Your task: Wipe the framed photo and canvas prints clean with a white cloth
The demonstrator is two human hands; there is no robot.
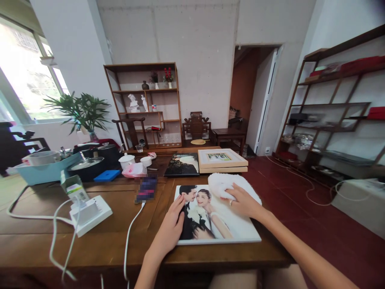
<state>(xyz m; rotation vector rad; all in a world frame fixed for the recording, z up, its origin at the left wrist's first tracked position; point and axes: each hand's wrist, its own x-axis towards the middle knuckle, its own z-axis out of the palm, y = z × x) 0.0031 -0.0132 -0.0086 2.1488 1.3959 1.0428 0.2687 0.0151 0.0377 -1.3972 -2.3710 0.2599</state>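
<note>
A large wedding photo print [234,228] lies flat on the wooden table [120,237] in front of me. My left hand [171,228] rests flat on the print's left edge, fingers stretched out. On the upper right part of the print, my right hand [242,202] presses a fluffy white cloth [221,184], fingers curled over it.
Behind the print lie a dark photo print [182,164] and a stack of framed pictures [221,159]. To the left are a phone [146,188] on a white cable, a white power strip [90,212], a blue tray [45,170], pots, cups. Shelves line the back and right walls.
</note>
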